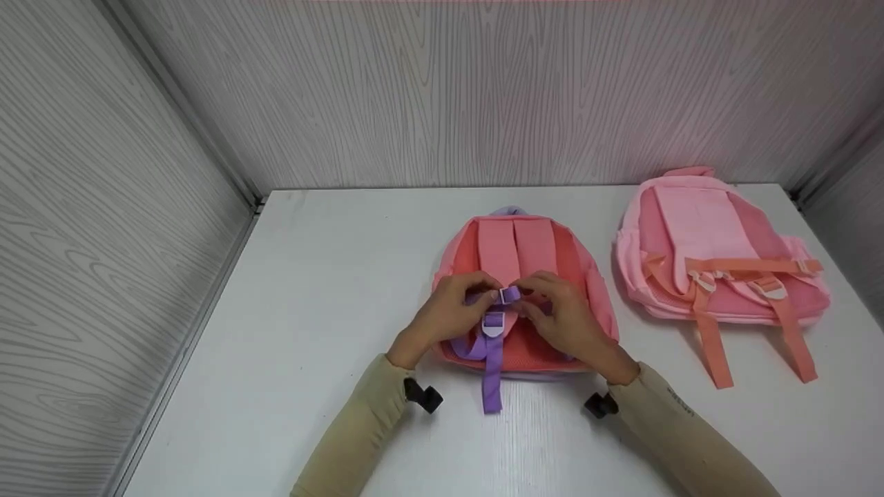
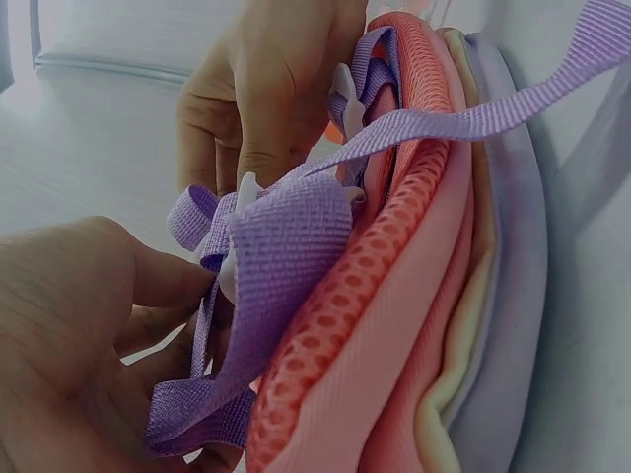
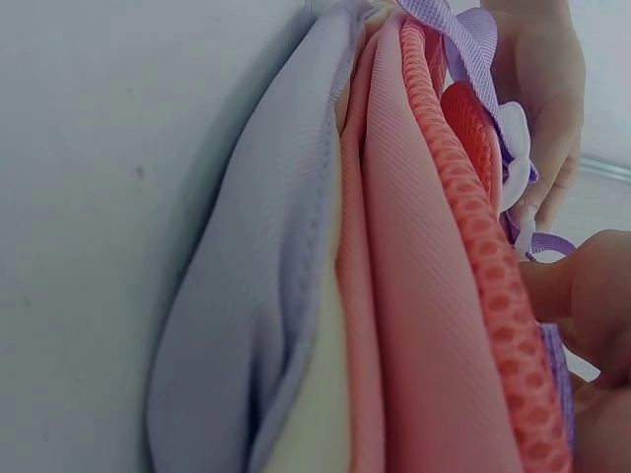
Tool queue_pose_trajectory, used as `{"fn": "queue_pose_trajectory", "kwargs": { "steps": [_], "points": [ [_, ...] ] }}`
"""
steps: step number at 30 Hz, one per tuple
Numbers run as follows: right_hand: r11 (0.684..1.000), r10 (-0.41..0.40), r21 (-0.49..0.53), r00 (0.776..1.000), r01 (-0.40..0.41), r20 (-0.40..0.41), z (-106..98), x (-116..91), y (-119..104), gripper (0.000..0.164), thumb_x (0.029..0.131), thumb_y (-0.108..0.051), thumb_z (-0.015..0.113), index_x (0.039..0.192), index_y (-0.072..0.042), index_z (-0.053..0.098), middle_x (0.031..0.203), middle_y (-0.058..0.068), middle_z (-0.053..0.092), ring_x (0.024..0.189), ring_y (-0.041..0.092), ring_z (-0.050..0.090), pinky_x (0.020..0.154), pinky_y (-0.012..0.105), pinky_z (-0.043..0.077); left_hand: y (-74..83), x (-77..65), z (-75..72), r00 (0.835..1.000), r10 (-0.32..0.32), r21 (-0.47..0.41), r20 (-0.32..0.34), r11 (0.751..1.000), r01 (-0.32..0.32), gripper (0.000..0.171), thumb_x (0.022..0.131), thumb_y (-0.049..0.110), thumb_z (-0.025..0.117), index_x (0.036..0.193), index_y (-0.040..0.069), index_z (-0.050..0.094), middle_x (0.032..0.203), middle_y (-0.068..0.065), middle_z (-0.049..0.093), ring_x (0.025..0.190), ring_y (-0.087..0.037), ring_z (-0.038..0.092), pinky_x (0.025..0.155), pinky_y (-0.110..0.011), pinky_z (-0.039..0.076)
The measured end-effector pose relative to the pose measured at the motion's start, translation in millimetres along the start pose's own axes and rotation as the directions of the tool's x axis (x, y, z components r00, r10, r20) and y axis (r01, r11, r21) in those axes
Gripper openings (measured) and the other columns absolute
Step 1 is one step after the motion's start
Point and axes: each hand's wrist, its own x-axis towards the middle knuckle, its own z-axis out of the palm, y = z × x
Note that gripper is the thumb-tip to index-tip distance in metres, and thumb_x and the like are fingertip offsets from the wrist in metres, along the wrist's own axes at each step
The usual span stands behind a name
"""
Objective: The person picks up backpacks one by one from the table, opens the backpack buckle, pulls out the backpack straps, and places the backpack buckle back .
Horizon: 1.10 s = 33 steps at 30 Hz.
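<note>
A small coral-pink backpack [image 1: 599,304] lies on the table, its shoulder straps facing up. Over its back my left hand [image 1: 447,309] pinches purple webbing strap beside a white slide buckle [image 1: 505,296]. From the other side, my right hand [image 1: 568,323] holds the short loop of purple strap [image 1: 512,294] at that buckle between thumb and fingers. Just below sits a second white buckle [image 1: 493,324], its purple strap tail [image 1: 492,379] hanging over the bag's lower edge. In the left wrist view the purple strap [image 2: 291,236] stands in a raised loop off the mesh back panel [image 2: 315,325].
At the right of the white table [image 1: 331,276] lies a light pink backpack [image 1: 711,221] with orange straps [image 1: 715,348], two of them trailing toward the front. Wood-grain panels [image 1: 428,90] wall in the back and sides.
</note>
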Motion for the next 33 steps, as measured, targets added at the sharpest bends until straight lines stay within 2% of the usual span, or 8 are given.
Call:
{"fn": "queue_pose_trajectory", "kwargs": {
  "steps": [7,13,20,28,33],
  "points": [
    [1.000,0.021,0.000,1.000,-0.021,0.010,-2,3,-2,0.023,0.095,-0.002,0.078,0.118,-0.006,0.078,0.109,0.007,0.075,0.100,0.021,0.072,0.089,0.041,0.063,0.7,-1.0,-13.1,0.999,-0.034,0.045,0.010,0.998,0.034,0.019,0.108,0.019,0.064,0.122,0.014,0.076,0.118,0.001,0.075,0.111,-0.015,0.066,0.106,-0.039,0.054],
    [1.000,0.024,-0.005,1.000,-0.024,0.012,-4,6,-4,0.023,0.096,-0.002,0.077,0.119,-0.007,0.079,0.110,0.007,0.075,0.101,0.020,0.071,0.092,0.041,0.063,1.6,0.2,-17.3,0.999,-0.035,0.035,0.011,0.999,0.034,0.017,0.108,0.018,0.065,0.121,0.014,0.076,0.118,0.002,0.074,0.113,-0.016,0.066,0.108,-0.039,0.053],
    [1.000,0.017,-0.001,1.000,-0.017,0.005,-4,6,-4,0.025,0.096,-0.003,0.078,0.120,-0.008,0.078,0.111,0.006,0.074,0.101,0.020,0.070,0.093,0.042,0.062,0.1,3.2,-12.8,1.000,0.020,0.004,-0.008,1.000,-0.020,0.016,0.108,0.016,0.065,0.119,0.013,0.076,0.116,0.001,0.075,0.113,-0.015,0.069,0.107,-0.039,0.054],
    [1.000,-0.004,-0.005,1.000,0.004,-0.004,1,-1,0,0.026,0.093,0.001,0.080,0.118,-0.005,0.078,0.109,0.008,0.075,0.096,0.026,0.070,0.085,0.045,0.062,-2.8,0.5,2.6,0.999,0.031,-0.024,-0.027,0.999,-0.032,0.016,0.107,0.014,0.064,0.119,0.012,0.075,0.116,0.001,0.075,0.110,-0.013,0.069,0.105,-0.037,0.055],
    [1.000,-0.018,0.003,1.000,0.018,-0.011,0,-1,1,0.025,0.093,0.001,0.079,0.118,-0.005,0.077,0.110,0.009,0.074,0.097,0.029,0.070,0.084,0.048,0.062,-2.7,1.1,3.9,0.999,0.034,-0.031,-0.027,0.999,-0.035,0.017,0.107,0.014,0.064,0.120,0.012,0.074,0.117,0.000,0.075,0.108,-0.014,0.068,0.104,-0.037,0.056]
  ]
}}
